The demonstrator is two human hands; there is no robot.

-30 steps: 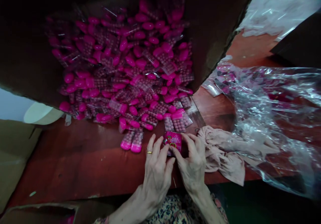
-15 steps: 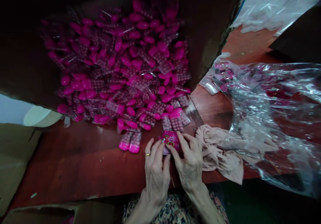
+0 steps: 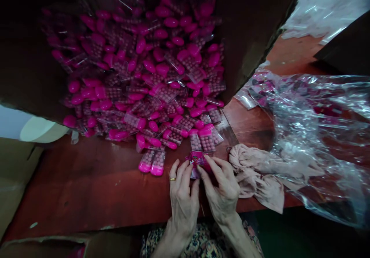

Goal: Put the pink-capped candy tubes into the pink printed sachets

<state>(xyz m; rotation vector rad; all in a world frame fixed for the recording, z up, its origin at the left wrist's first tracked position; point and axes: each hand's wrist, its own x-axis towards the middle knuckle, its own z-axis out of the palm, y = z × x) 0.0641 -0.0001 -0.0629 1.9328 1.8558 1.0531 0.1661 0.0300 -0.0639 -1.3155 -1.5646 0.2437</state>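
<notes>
Between my hands is a small pink printed packet (image 3: 197,159) with a colourful picture on it, near the front edge of the table. My left hand (image 3: 182,188), with a ring on one finger, has its fingertips closed on the packet's left side. My right hand (image 3: 221,186) pinches the right side between thumb and fingers. Just beyond the packet, clear containers of small pink balls with bright pink caps (image 3: 206,140) lie together. Two more such containers (image 3: 152,161) lie side by side, left of my left hand.
A large cardboard box (image 3: 245,46), open towards me, spills a heap of pink-capped containers (image 3: 156,69) onto the red table (image 3: 86,184). To the right lie a crumpled beige cloth (image 3: 257,173) and clear plastic wrapping (image 3: 300,134). Another cardboard box (image 3: 17,173) stands left.
The view has shifted slightly, so most things sit a little differently in frame. The packet's printed face looks darker and more covered by my fingers. Both hands keep their hold on it.
</notes>
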